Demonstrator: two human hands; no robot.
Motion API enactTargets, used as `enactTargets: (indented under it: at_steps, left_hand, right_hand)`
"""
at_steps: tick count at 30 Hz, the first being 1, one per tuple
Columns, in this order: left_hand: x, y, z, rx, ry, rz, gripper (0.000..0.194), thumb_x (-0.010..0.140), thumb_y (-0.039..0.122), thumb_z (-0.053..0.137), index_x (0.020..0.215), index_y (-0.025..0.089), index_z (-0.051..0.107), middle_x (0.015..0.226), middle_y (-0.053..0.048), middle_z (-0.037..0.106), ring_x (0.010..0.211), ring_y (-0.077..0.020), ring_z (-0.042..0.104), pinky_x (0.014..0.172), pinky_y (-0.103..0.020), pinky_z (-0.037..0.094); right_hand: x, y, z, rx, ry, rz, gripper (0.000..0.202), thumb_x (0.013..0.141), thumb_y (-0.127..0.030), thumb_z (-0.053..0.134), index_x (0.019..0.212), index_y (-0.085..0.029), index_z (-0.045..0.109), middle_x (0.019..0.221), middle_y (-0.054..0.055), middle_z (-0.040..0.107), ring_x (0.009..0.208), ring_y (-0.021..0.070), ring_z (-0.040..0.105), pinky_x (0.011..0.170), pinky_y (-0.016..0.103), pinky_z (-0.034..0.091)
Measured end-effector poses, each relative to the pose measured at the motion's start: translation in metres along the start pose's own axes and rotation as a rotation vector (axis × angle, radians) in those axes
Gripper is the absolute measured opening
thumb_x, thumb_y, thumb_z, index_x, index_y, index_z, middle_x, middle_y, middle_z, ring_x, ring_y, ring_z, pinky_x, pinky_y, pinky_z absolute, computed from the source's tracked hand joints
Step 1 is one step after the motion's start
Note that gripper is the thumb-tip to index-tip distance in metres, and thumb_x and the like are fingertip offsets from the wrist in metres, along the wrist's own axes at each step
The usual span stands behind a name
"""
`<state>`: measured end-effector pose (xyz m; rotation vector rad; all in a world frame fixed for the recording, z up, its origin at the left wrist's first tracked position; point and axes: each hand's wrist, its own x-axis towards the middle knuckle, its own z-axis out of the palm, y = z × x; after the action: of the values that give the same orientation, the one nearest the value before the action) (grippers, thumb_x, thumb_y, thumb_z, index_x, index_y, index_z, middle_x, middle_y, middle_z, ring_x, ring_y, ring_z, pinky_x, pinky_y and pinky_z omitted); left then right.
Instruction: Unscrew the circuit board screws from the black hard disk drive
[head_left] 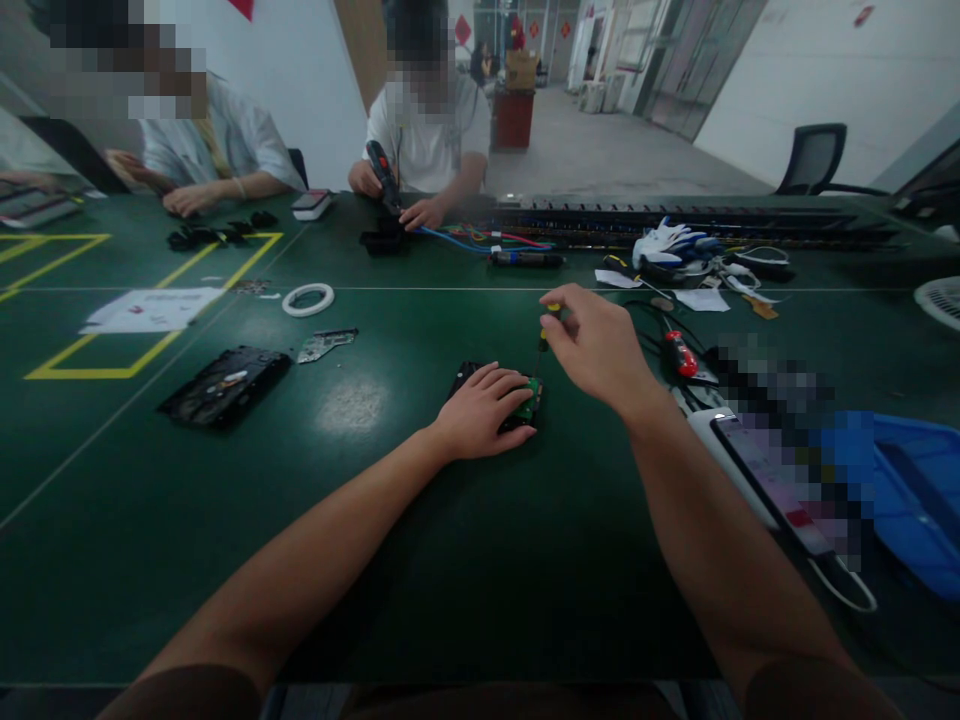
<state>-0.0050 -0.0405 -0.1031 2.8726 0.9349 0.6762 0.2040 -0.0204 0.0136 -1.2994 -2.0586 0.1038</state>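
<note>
A black hard drive (466,374) with a green circuit board (534,400) lies on the green table in front of me. My left hand (487,410) holds it down, fingers across its top and thumb along the near edge, hiding much of it. Pinched in my right hand (592,340) is a small screwdriver (544,338) with a yellow and black handle. It stands nearly upright, its thin shaft pointing down at the board's right end. Whether the tip touches a screw I cannot tell.
Left lie a black casing (225,385), a board piece (328,345) and a white tape roll (307,300). Right are a red-black screwdriver (681,355), gloves (671,245), a phone (772,480) and a blue bin (922,490). Two people work opposite, one holding a power screwdriver (382,172).
</note>
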Motion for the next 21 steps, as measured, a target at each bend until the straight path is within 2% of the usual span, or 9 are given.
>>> enactTargets:
  at_steps: [4, 9, 12, 21]
  left_hand:
    - [-0.0001, -0.0006, 0.0009, 0.007, -0.002, 0.003, 0.058, 0.099, 0.058, 0.058, 0.142, 0.019, 0.059, 0.146, -0.013, 0.061, 0.141, -0.0316, 0.054, 0.128, -0.059, 0.030]
    - [-0.0002, -0.0004, 0.0018, 0.006, -0.002, -0.002, 0.059, 0.098, 0.058, 0.059, 0.142, 0.018, 0.060, 0.146, -0.013, 0.062, 0.141, -0.0316, 0.054, 0.128, -0.058, 0.030]
    - [-0.0001, 0.0001, 0.0016, 0.006, 0.001, -0.002, 0.058, 0.098, 0.057, 0.059, 0.141, 0.018, 0.060, 0.146, -0.013, 0.062, 0.140, -0.0314, 0.054, 0.129, -0.058, 0.030]
    - [-0.0004, 0.0000, 0.0021, 0.013, 0.013, 0.003, 0.057, 0.099, 0.058, 0.058, 0.141, 0.019, 0.060, 0.146, -0.013, 0.061, 0.141, -0.0308, 0.054, 0.129, -0.057, 0.030]
  right_hand:
    - [0.0003, 0.0015, 0.0018, -0.030, 0.025, -0.035, 0.018, 0.094, -0.027, 0.066, 0.112, -0.026, 0.067, 0.113, 0.010, 0.067, 0.096, 0.0270, 0.065, 0.089, 0.043, 0.049]
    - [0.0002, 0.0028, -0.0020, -0.044, -0.014, -0.055, 0.027, 0.090, -0.014, 0.061, 0.115, -0.024, 0.066, 0.115, 0.010, 0.071, 0.097, 0.0273, 0.067, 0.090, 0.042, 0.049]
    - [0.0000, 0.0030, -0.0020, -0.023, -0.002, -0.042, 0.032, 0.089, -0.013, 0.060, 0.119, -0.021, 0.066, 0.112, 0.010, 0.074, 0.093, 0.0269, 0.068, 0.085, 0.041, 0.049]
    - [0.0001, 0.0015, -0.0004, -0.071, -0.003, -0.051, 0.020, 0.094, -0.020, 0.062, 0.114, -0.021, 0.065, 0.110, 0.010, 0.074, 0.087, 0.0247, 0.066, 0.084, 0.040, 0.048]
